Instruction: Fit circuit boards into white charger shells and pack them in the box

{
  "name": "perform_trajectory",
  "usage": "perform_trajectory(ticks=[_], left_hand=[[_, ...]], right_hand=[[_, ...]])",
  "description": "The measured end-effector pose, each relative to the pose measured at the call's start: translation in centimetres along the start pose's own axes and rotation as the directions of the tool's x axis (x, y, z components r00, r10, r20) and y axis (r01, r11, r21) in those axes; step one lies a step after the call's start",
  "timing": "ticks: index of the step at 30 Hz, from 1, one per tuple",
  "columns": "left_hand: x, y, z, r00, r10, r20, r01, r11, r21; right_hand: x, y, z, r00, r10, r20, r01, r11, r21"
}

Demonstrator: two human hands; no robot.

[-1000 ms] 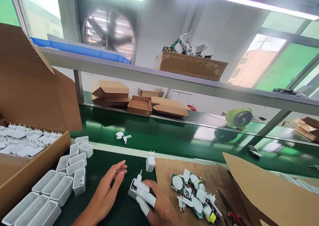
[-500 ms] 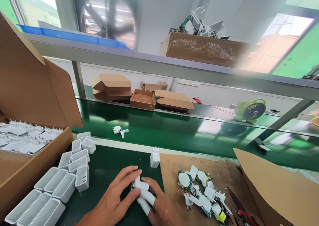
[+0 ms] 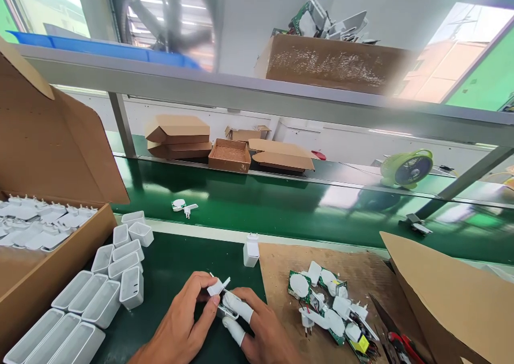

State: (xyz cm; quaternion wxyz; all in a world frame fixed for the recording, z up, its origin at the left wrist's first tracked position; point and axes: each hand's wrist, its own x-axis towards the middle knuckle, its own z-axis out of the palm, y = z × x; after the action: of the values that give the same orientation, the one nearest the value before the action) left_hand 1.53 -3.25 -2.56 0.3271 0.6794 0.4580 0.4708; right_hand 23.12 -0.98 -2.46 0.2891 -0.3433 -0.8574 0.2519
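Observation:
My left hand pinches a small white plug cover between thumb and fingers, tilted over a white charger housing. My right hand, with white finger cots on some fingertips, grips that housing. The fingers partly hide both pieces, so I cannot tell whether they are joined. Beyond the hands, a white charger stands upright on the dark green mat. Several empty white housings stand in rows left of my left hand. Right of my right hand lies a pile of green circuit boards with white parts.
An open carton of white plug parts stands at the left. The board pile lies on a cardboard sheet, with red-handled pliers and a cardboard flap beside it. A green belt runs behind, under a shelf.
The small white cover in my left hand has tilted and shifted slightly left, and more of the housing shows between my hands. The view has shifted slightly.

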Motion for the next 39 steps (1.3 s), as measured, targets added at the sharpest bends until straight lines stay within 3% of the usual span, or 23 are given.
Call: perform_trajectory(ticks=[6, 9, 12, 18, 22, 24, 29, 31, 33, 35, 37, 39], left_hand=[[0.0, 0.1, 0.1, 1.000, 0.000, -0.018, 0.000, 1.000, -0.020], [0.0, 0.2, 0.3, 1.000, 0.003, -0.018, -0.003, 1.000, -0.011], [0.0, 0.4, 0.3, 1.000, 0.007, -0.015, -0.007, 1.000, -0.003], [0.0, 0.3, 0.3, 0.999, 0.025, -0.025, -0.026, 1.000, -0.006], [-0.1, 0.0, 0.3, 1.000, 0.018, -0.007, -0.018, 1.000, 0.000], [0.0, 0.0, 0.3, 1.000, 0.008, -0.002, -0.008, 1.000, -0.006], [-0.1, -0.4, 0.3, 0.999, -0.022, 0.033, 0.024, 0.999, -0.036], [-0.5, -1.1, 0.7, 0.999, -0.021, 0.030, 0.023, 0.998, -0.062], [-1.1, -1.9, 1.5, 1.000, 0.016, 0.011, -0.016, 0.998, -0.055], [-1.6, -2.4, 2.3, 0.996, 0.082, -0.021, -0.082, 0.997, 0.005], [-1.9, -2.4, 3.0, 0.988, 0.142, -0.061, -0.137, 0.988, 0.076], [-2.0, -2.1, 3.4, 0.976, 0.190, -0.103, -0.178, 0.977, 0.114]], right_hand=[[-0.4, -0.2, 0.1, 0.998, -0.021, -0.066, 0.024, 0.999, 0.042], [-0.6, -0.2, 0.4, 0.980, -0.100, -0.172, 0.102, 0.995, 0.001], [-0.4, -0.5, 0.6, 0.964, -0.170, -0.206, 0.174, 0.985, 0.000], [-0.1, -0.2, 0.4, 0.954, -0.101, -0.284, 0.111, 0.994, 0.020], [-0.7, 0.8, -0.1, 0.977, -0.147, -0.154, 0.111, 0.969, -0.220], [-0.8, 0.9, -0.4, 0.986, -0.119, -0.114, 0.089, 0.967, -0.237], [-0.3, 0.1, -0.2, 1.000, -0.013, -0.006, 0.013, 0.998, -0.054], [0.0, 0.1, 0.2, 0.995, 0.079, -0.061, -0.067, 0.981, 0.185], [0.2, 0.0, 0.7, 0.956, 0.278, -0.088, -0.187, 0.816, 0.547], [0.5, -0.5, 0.9, 0.890, 0.456, 0.020, -0.267, 0.485, 0.833], [0.8, -1.2, 0.8, 0.847, 0.504, 0.168, -0.301, 0.196, 0.933], [0.9, -1.9, 0.7, 0.839, 0.494, 0.231, -0.297, 0.059, 0.953]])
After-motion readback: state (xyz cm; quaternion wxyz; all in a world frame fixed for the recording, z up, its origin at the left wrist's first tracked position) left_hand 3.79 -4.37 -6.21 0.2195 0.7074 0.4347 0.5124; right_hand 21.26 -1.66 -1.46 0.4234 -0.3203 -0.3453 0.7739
